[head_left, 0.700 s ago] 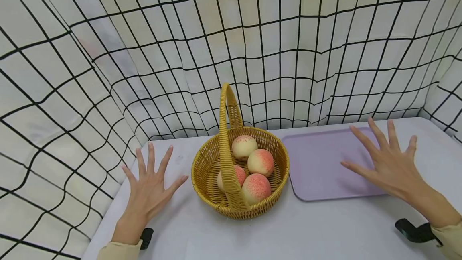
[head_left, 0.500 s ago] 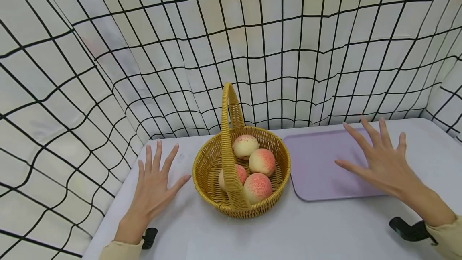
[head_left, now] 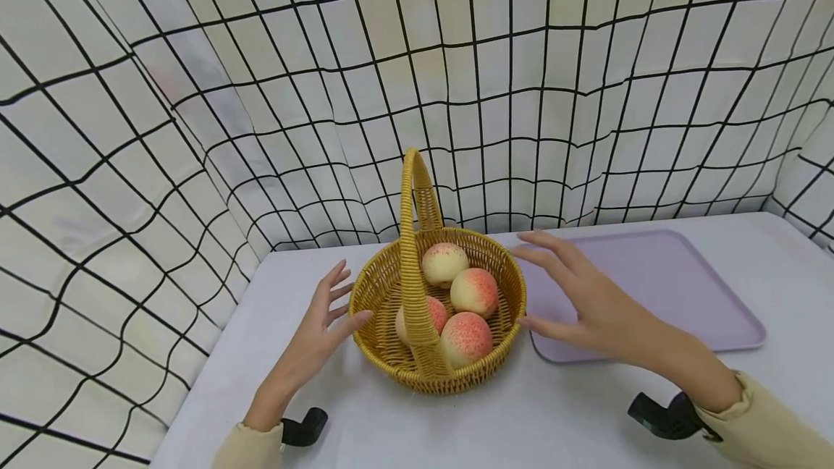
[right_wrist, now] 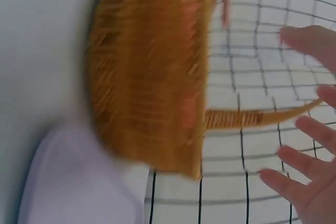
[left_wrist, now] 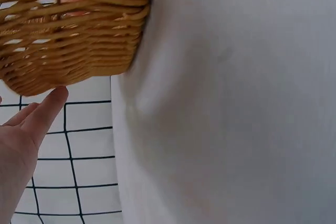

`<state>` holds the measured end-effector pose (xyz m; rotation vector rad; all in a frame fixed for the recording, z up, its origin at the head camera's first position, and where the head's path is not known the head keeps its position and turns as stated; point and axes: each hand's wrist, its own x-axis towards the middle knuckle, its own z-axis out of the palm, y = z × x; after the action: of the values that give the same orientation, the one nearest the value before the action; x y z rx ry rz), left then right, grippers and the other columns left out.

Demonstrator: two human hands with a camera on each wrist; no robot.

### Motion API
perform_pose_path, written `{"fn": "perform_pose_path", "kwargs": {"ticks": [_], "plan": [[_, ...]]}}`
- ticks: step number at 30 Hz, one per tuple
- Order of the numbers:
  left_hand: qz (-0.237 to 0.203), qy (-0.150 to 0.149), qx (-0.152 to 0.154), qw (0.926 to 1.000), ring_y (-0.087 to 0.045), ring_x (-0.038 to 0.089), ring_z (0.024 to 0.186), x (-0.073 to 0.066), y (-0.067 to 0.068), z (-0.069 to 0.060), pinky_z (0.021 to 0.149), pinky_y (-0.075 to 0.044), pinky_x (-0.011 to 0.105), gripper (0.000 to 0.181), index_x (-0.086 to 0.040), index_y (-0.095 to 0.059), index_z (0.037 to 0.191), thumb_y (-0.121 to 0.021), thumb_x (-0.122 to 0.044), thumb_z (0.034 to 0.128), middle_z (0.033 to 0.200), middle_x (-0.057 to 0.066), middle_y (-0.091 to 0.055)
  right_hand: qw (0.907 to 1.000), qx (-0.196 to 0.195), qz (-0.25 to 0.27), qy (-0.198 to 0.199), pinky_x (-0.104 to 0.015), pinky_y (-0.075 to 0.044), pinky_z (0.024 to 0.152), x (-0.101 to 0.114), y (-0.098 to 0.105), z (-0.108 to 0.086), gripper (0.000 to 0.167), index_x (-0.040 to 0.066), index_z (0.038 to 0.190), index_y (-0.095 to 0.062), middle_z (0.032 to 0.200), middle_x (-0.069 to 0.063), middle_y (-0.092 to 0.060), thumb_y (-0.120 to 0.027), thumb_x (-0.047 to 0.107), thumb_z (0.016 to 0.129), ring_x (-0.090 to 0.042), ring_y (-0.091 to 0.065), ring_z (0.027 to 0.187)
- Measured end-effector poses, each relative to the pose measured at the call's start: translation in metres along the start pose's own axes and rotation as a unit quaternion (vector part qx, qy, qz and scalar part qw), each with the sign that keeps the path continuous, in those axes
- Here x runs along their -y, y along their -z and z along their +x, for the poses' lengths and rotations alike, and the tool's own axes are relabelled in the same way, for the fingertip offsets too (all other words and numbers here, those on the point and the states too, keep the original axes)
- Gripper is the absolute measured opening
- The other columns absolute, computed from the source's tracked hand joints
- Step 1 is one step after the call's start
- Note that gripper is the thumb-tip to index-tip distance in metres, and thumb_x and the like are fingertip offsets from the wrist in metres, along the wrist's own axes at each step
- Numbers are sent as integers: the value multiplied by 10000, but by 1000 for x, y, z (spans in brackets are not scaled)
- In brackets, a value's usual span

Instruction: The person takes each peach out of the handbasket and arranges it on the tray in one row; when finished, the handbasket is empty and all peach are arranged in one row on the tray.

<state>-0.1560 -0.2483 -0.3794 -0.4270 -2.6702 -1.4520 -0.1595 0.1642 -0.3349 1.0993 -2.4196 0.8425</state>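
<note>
A yellow wicker basket with a tall arched handle stands on the white table. Inside it lie several peach-shaped fruits, cream with red speckled tops. My left hand is at the basket's left rim, fingers extended and thumb over the edge; whether it touches the wicker I cannot tell. Over on the right side my right hand has its fingers reaching toward the rim, thumb apart from them. In the right wrist view the basket is blurred and my right fingers stay clear of it. Neither hand holds anything.
A flat lilac tray lies to the right of the basket, partly behind my right hand and forearm. White walls covered by black netting rise behind and left of the table. Black wrist mounts show below both hands.
Both hands have moved inward from either side to the basket, and their widely spread fingers have drawn closer together. The right hand has left its place over the tray. The basket and fruits stay put.
</note>
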Motion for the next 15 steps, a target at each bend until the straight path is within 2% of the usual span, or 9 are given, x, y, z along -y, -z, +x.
{"fn": "perform_pose_path", "kwargs": {"ticks": [3, 7, 11, 15], "plan": [[-173, 155, 145, 9996, -317, 398, 1520, 2, -7, 4, 1183, -342, 619, 890, -202, -130, 1688, -685, -339, 1006, 1697, 157, -235, 9960, 389, 794, 138, -588, -480, 1075, 13, -8, 13, 764, 212, 1517, -502, 1561, -9, -468, -884, 180, 856, -272, -467, 1429], [-320, 345, 363, 9982, -264, 410, 1545, 2, -12, 7, 1213, -262, 645, 959, -183, -101, 1689, -714, -385, 980, 1717, 151, -186, 9837, 869, 1568, 165, -502, -480, 1099, 23, -19, 28, 635, 235, 1454, -570, 1491, 58, -535, -860, 182, 892, -185, -507, 1385], [-341, 615, 611, 9956, -173, 429, 1574, 3, -15, 8, 1227, -182, 656, 1071, -181, -62, 1689, -786, -397, 930, 1737, 153, -109, 9693, 1364, 2040, 121, -471, -499, 1084, 20, -32, 39, 583, 216, 1435, -588, 1495, 54, -534, -844, 203, 912, -194, -504, 1379], [-229, 778, 781, 9936, -126, 426, 1585, 1, -16, 11, 1229, -148, 659, 1156, -206, -36, 1691, -839, -406, 884, 1743, 141, -88, 9475, 1846, 2610, 66, -450, -540, 1036, 12, -44, 45, 564, 159, 1431, -594, 1456, 13, -548, -833, 204, 922, -270, -546, 1314]]}}
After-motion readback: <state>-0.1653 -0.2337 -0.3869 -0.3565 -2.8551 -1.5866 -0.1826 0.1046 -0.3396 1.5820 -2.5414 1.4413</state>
